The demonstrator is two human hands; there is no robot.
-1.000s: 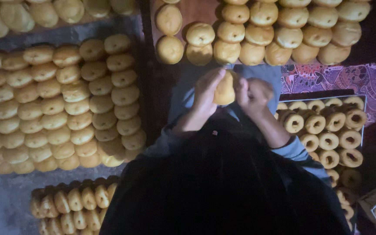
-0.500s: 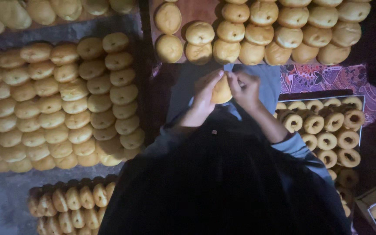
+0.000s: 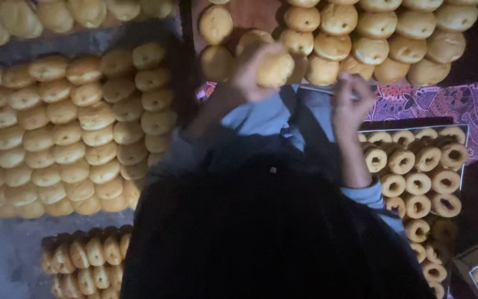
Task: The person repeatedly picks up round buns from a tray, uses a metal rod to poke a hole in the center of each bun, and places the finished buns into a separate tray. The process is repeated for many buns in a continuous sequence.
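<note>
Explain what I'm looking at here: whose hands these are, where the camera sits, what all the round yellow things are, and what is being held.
No machine: a person with a camera on the head, looking down past a dark garment at two bare hands. The left hand holds one round golden bun out toward the rows of buns ahead. The right hand is closed, perhaps pinching something too small to make out. On the left lie many more smooth buns. On the right, a metal tray holds ring-shaped pastries on a patterned purple cloth. More pieces are stacked bottom left.
</note>
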